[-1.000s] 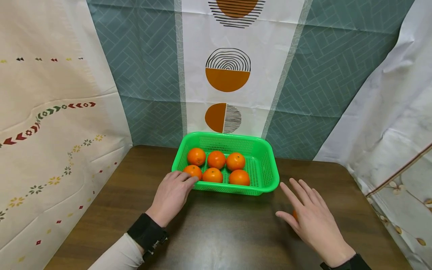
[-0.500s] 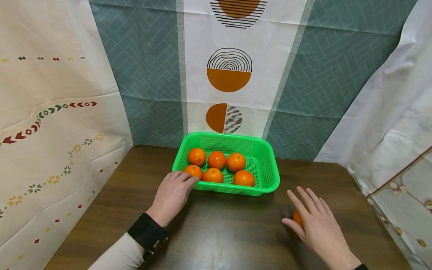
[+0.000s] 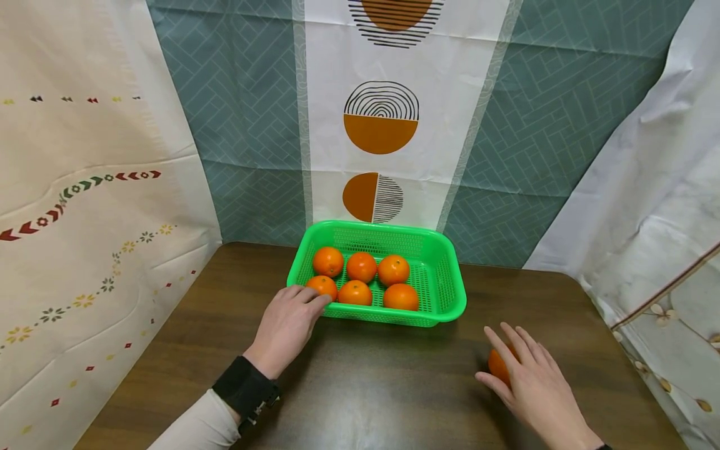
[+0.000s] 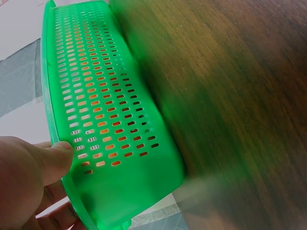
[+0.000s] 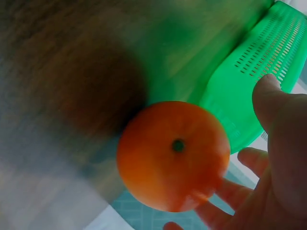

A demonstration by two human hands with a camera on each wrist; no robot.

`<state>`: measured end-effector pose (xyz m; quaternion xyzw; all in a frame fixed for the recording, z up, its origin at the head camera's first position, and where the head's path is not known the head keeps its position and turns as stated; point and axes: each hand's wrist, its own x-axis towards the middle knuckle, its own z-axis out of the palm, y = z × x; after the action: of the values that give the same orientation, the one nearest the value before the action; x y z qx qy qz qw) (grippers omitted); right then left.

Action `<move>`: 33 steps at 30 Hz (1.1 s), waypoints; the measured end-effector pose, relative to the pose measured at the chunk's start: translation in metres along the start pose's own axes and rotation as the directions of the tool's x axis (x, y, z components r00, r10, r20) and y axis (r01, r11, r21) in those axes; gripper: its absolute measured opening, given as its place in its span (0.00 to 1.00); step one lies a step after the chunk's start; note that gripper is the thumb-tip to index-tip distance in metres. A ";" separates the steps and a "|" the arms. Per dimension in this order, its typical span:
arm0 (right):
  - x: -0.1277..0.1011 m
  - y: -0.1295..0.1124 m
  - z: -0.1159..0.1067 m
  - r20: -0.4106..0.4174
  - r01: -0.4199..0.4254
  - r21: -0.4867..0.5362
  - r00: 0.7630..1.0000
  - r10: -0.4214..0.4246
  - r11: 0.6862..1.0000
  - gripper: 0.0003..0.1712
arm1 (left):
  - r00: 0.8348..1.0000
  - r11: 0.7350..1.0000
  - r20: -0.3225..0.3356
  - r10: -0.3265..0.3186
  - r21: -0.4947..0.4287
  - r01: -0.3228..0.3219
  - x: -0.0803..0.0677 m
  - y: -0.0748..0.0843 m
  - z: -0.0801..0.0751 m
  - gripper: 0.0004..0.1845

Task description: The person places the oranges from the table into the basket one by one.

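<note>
A green plastic basket [image 3: 372, 226] stands at the back of the brown table and holds several oranges [image 3: 361, 267]. My left hand [image 3: 291, 320] grips the basket's front left corner. In the left wrist view its thumb [image 4: 53, 159] presses the perforated wall of the basket [image 4: 120, 158], with the fingers past the rim. One loose orange [image 3: 497, 366] lies on the table to the right of the basket. My right hand [image 3: 530, 376] reaches over it with fingers extended. In the right wrist view the orange [image 5: 172, 153] sits between the spread fingers and the thumb [image 5: 269, 103], which stands apart from it.
The dark wooden table [image 3: 382, 387] has patterned cloth hanging behind and to both sides. The white cloth on the right [image 3: 647, 206] drapes down onto the table's right edge. Bare wood shows in front of the basket between my hands.
My right hand has moved right and down over the loose orange, which now shows beside the fingers. The left hand and the basket have stayed in place.
</note>
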<state>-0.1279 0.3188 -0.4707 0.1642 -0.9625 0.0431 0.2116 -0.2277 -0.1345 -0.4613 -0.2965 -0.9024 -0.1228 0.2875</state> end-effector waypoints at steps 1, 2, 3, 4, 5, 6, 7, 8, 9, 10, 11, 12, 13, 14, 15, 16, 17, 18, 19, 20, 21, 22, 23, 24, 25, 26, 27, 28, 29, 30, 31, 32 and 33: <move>-0.001 0.000 0.001 0.007 -0.007 0.002 1.000 0.007 1.000 0.53 | 1.000 1.000 0.003 -0.001 0.000 0.001 0.000 0.000 0.000 0.12; -0.001 0.000 0.001 0.014 -0.013 0.005 1.000 0.013 1.000 0.53 | 1.000 1.000 0.008 -0.005 -0.001 0.005 0.000 0.000 0.000 0.12; -0.002 0.000 0.002 0.020 -0.019 0.005 1.000 0.018 1.000 0.53 | 1.000 1.000 0.011 -0.006 0.000 0.006 0.000 0.000 0.000 0.12; -0.003 0.000 0.003 0.024 -0.022 0.007 0.999 0.022 1.000 0.53 | 1.000 1.000 0.013 -0.008 0.000 0.008 0.000 0.000 0.000 0.12; -0.003 0.000 0.003 0.028 -0.026 0.008 0.999 0.025 1.000 0.53 | 1.000 1.000 0.015 -0.010 0.001 0.010 0.000 0.000 -0.001 0.12; -0.004 0.001 0.004 0.029 -0.027 0.011 0.999 0.027 1.000 0.53 | 1.000 1.000 0.016 -0.010 0.001 0.010 0.000 0.000 -0.001 0.12; -0.004 0.001 0.005 0.029 -0.029 0.013 0.999 0.029 0.999 0.53 | 1.000 1.000 0.017 -0.011 0.000 0.011 0.000 0.000 -0.001 0.12; -0.005 0.001 0.006 0.031 -0.031 0.014 0.999 0.030 0.999 0.52 | 1.000 1.000 0.017 -0.011 0.000 0.011 -0.001 0.000 -0.001 0.12; -0.005 0.001 0.006 0.031 -0.032 0.016 0.999 0.031 0.999 0.52 | 1.000 1.000 0.017 -0.011 0.000 0.011 -0.001 0.000 -0.001 0.12; -0.006 0.001 0.007 0.030 -0.031 0.018 0.999 0.031 0.999 0.52 | 1.000 1.000 0.016 -0.011 -0.001 0.011 -0.001 0.000 -0.001 0.12; -0.006 0.002 0.008 0.030 -0.031 0.020 0.999 0.031 0.999 0.52 | 1.000 1.000 0.016 -0.011 0.000 0.011 -0.001 0.001 -0.001 0.12; -0.007 0.002 0.008 0.030 -0.031 0.021 0.999 0.030 0.999 0.52 | 1.000 1.000 0.016 -0.011 0.000 0.011 -0.001 0.001 -0.001 0.12; -0.007 0.002 0.009 0.031 -0.031 0.020 0.999 0.030 0.999 0.52 | 1.000 1.000 0.015 -0.011 0.000 0.011 -0.001 0.001 -0.001 0.12; -0.008 0.002 0.009 0.031 -0.030 0.020 0.999 0.030 0.999 0.52 | 1.000 1.000 0.015 -0.011 0.001 0.010 -0.001 0.001 -0.001 0.11; -0.008 0.003 0.010 0.028 -0.029 0.019 0.999 0.028 0.999 0.52 | 1.000 1.000 0.015 -0.010 0.001 0.010 -0.001 0.001 -0.001 0.11; -0.008 0.003 0.010 0.028 -0.028 0.020 0.999 0.028 0.999 0.52 | 1.000 1.000 0.015 -0.010 0.002 0.010 -0.001 0.001 0.000 0.11; -0.009 0.003 0.011 0.029 -0.029 0.020 0.999 0.029 0.999 0.52 | 1.000 1.000 0.015 -0.010 0.003 0.010 -0.001 0.001 0.000 0.11; -0.009 0.003 0.011 0.031 -0.031 0.020 0.999 0.030 0.999 0.51 | 1.000 1.000 0.015 -0.009 0.004 0.009 -0.001 0.001 0.000 0.11; -0.009 0.003 0.011 0.032 -0.033 0.021 0.999 0.032 0.999 0.51 | 1.000 1.000 0.015 -0.008 0.005 0.008 -0.001 0.001 0.000 0.11; -0.010 0.004 0.011 0.032 -0.031 0.024 0.999 0.031 0.999 0.51 | 1.000 1.000 0.014 -0.007 0.005 0.007 -0.001 0.001 0.000 0.11; -0.010 0.004 0.012 0.032 -0.032 0.027 0.999 0.031 0.999 0.50 | 1.000 1.000 0.014 -0.007 0.006 0.007 -0.001 0.001 0.000 0.11; -0.010 0.004 0.012 0.032 -0.033 0.029 0.999 0.032 0.999 0.50 | 1.000 1.000 0.013 -0.006 0.007 0.006 -0.001 0.001 0.000 0.11; -0.010 0.005 0.013 0.031 -0.034 0.031 0.999 0.033 0.999 0.49 | 1.000 1.000 0.012 -0.005 0.008 0.005 -0.001 0.001 -0.001 0.11; -0.010 0.005 0.013 0.032 -0.035 0.033 0.999 0.034 0.999 0.49 | 1.000 1.000 0.010 -0.005 0.008 0.005 -0.001 0.001 0.000 0.11; -0.010 0.006 0.014 0.033 -0.038 0.035 0.999 0.036 0.999 0.48 | 1.000 1.000 0.009 -0.005 0.008 0.005 -0.001 0.001 0.000 0.12; -0.010 0.006 0.015 0.034 -0.039 0.035 0.999 0.038 0.999 0.48 | 1.000 1.000 0.008 -0.005 0.009 0.005 -0.001 0.001 0.000 0.12; -0.011 0.006 0.015 0.037 -0.044 0.034 0.998 0.043 0.998 0.47 | 1.000 1.000 0.006 -0.004 0.009 0.004 -0.001 0.001 0.000 0.11; -0.011 0.007 0.015 0.040 -0.047 0.034 0.998 0.046 0.998 0.47 | 1.000 1.000 0.005 -0.004 0.010 0.003 0.000 0.001 0.000 0.11; -0.011 0.007 0.016 0.040 -0.049 0.032 0.998 0.048 0.998 0.46 | 1.000 1.000 0.004 -0.003 0.010 0.003 0.000 0.001 0.000 0.11; -0.011 0.008 0.017 0.038 -0.049 0.031 0.998 0.048 0.998 0.46 | 1.000 1.000 0.004 -0.003 0.010 0.003 0.000 0.001 0.000 0.11; -0.011 0.008 0.017 0.035 -0.048 0.029 0.998 0.047 0.998 0.45 | 1.000 1.000 0.003 -0.002 0.010 0.002 0.000 0.001 0.000 0.12; -0.011 0.009 0.018 0.029 -0.044 0.028 0.999 0.044 0.999 0.45 | 1.000 1.000 0.004 -0.002 0.010 0.002 0.000 0.001 0.000 0.12; -0.011 0.009 0.019 0.021 -0.042 0.029 0.999 0.041 0.999 0.44 | 1.000 1.000 0.004 -0.003 0.010 0.003 0.000 0.001 0.000 0.12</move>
<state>-0.1291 0.3279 -0.4921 0.1477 -0.9670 0.0600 0.1986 -0.2266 -0.1338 -0.4614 -0.2941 -0.9040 -0.1181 0.2869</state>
